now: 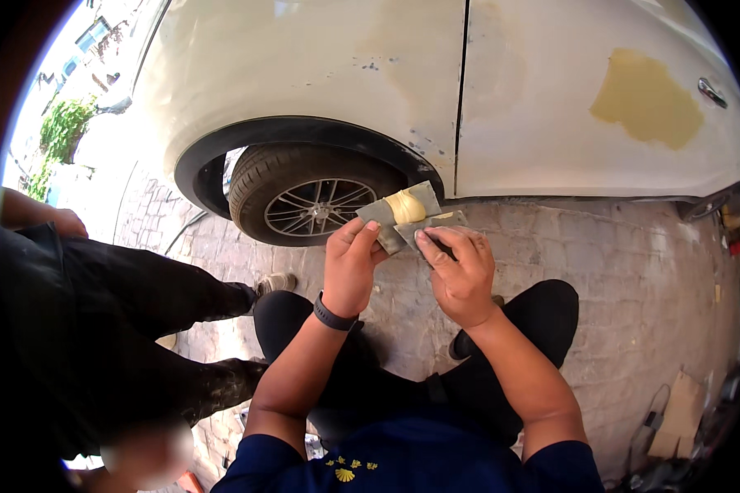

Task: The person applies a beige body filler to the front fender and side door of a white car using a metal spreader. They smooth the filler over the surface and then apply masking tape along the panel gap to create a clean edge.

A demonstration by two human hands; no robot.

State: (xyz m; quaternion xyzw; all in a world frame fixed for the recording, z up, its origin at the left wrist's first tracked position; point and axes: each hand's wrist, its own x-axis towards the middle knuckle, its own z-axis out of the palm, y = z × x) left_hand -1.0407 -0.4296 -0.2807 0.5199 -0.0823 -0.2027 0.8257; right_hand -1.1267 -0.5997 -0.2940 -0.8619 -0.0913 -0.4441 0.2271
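My left hand [348, 267], with a dark band at the wrist, pinches a flat grey plate [375, 214] by its near corner. A thick dollop of pale yellow body filler [406, 207] lies on that plate. In my right hand [464, 275] is a flat grey putty spreader [406, 233], gripped between thumb and fingers. Filler also coats part of the spreader's far edge. The spreader's tip overlaps the plate beside the dollop; whether they touch is hard to tell. Both tools are held over my knees, in front of the car's wheel [321, 207].
A cream-white car [304, 66] stands ahead, with a dried tan filler patch [645, 99] on its door and small chipped spots on the fender. Another person in dark trousers [131, 279] stands close on my left. A cardboard piece [679, 415] and cable lie on the brick paving [633, 271].
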